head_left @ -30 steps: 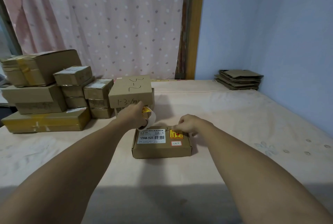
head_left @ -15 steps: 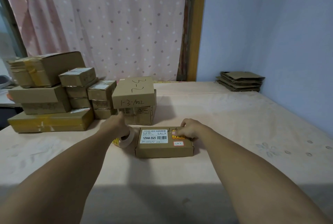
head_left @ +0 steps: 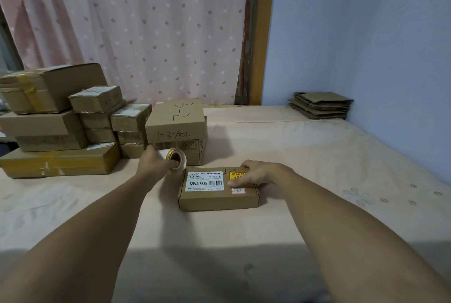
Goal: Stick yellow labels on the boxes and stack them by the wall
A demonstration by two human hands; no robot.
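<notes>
A small flat cardboard box [head_left: 217, 201] lies on the bed in front of me, with a white barcode sticker and a yellow label [head_left: 236, 176] on its top. My right hand [head_left: 258, 175] rests on the box's right side, thumb pressing beside the yellow label, fingers curled over the far right edge. My left hand [head_left: 152, 162] holds a roll of yellow labels [head_left: 176, 158] just left of the box, with a finger inside the roll's core.
Several taped cardboard boxes [head_left: 61, 127] are piled at the left by the curtain. A box marked 1-3-1802 [head_left: 177, 122] sits on another one just behind the roll. Flattened cartons [head_left: 319, 105] lie by the blue wall at back right. The bed sheet [head_left: 317, 168] stretches out to the right.
My left hand with the roll dipped down to the left of the box, then rose again beside its left corner. My right hand shifted from the label toward the box's right edge.
</notes>
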